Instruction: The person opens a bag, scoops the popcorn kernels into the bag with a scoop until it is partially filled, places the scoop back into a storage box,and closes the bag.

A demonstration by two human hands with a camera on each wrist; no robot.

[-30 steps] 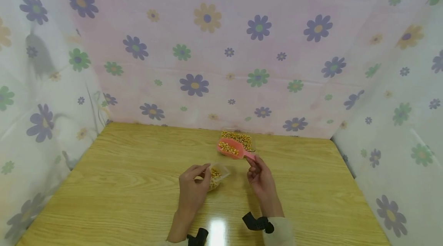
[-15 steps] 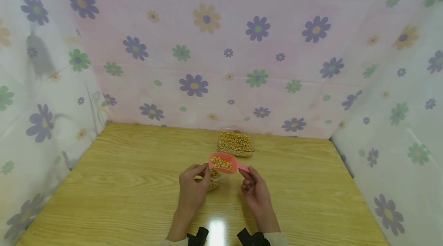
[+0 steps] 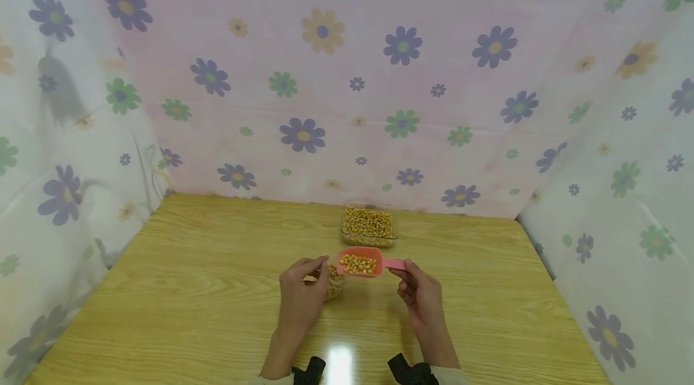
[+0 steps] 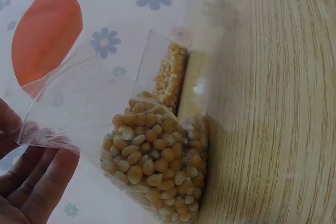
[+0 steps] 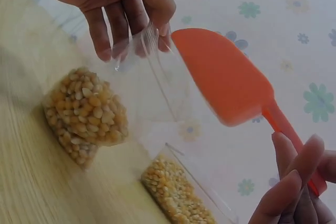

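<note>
My left hand (image 3: 302,290) pinches the top edge of a clear plastic bag (image 4: 89,95), seen close in the left wrist view. Corn kernels (image 4: 157,156) fill the bag's lower part, which stands on the table. In my right hand (image 3: 424,294) is the handle of a pink-orange scoop (image 3: 360,261), pinched between thumb and fingers. Corn kernels lie in the scoop, which is held about level. Its front lip is right at the bag's mouth, beside my left fingertips. From the head view, my left hand and the scoop hide part of the bag.
Behind the scoop, a clear rectangular container (image 3: 370,241) holds more corn kernels, near the back of the wooden table (image 3: 206,288). Flower-printed curtains (image 3: 347,71) hang behind the table and along both sides.
My right hand has brought the loaded scoop from over the container toward me to the bag, then shifted it slightly right. My left hand has stayed at the bag.
</note>
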